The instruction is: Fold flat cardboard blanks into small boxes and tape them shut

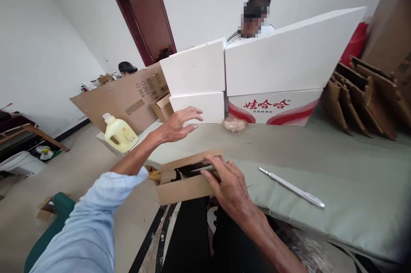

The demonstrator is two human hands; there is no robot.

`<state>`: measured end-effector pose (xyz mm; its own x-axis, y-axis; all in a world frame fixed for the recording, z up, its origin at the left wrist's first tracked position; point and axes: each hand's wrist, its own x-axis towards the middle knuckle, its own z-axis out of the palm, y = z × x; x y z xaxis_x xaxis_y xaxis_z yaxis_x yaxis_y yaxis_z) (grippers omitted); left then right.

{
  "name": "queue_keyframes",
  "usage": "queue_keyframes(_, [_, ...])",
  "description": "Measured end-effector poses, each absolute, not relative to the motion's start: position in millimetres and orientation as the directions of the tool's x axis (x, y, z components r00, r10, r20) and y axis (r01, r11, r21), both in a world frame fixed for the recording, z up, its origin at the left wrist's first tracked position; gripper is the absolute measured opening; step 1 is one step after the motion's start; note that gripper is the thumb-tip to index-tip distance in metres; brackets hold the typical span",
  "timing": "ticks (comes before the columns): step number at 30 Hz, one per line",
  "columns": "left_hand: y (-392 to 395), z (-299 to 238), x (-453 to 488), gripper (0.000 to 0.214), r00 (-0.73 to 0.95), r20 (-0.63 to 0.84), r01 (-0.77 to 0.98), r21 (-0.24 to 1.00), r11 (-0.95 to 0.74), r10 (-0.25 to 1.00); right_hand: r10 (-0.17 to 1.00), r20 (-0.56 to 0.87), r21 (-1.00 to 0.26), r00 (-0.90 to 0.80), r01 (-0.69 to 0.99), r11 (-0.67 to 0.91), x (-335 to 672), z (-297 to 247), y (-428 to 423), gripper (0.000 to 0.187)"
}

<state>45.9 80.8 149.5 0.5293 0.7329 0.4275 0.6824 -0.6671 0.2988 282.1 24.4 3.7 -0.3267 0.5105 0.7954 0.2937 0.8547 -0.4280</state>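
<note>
My right hand rests on a small brown cardboard box at the near edge of the grey-green table, fingers curled over its open flap. My left hand hovers open above the table, fingers spread, reaching toward the stacked white boxes. It holds nothing. A light blue sleeve covers my left forearm.
A white knife-like tool lies on the table to the right. A large white carton with red print stands behind, a person seated beyond it. Folded brown cardboard stacks at right. A yellow bottle sits at left.
</note>
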Motion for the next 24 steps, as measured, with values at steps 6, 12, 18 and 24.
queue_keyframes(6, [-51.8,113.3,-12.0,0.023,0.325,0.404,0.69,0.517,-0.507,0.855,0.648,0.695,-0.591,-0.312,0.264,0.762,288.4,13.4,39.4,0.03])
queue_keyframes(12, [-46.7,68.2,-13.1,0.036,0.329,0.334,0.671,0.576,-0.467,0.883,0.69,0.632,-0.632,-0.354,0.28,0.723,295.2,26.2,47.2,0.036])
queue_keyframes(18, [-27.9,60.5,-10.3,0.052,0.408,0.226,0.71,0.531,-0.463,0.885,0.62,0.558,-0.527,-0.552,0.342,0.778,316.9,34.0,33.7,0.037])
queue_keyframes(24, [-19.2,58.1,-25.1,0.061,0.425,-0.006,0.765,0.537,-0.355,0.905,0.558,0.302,-0.296,-0.773,0.48,0.826,325.3,59.9,35.8,0.036])
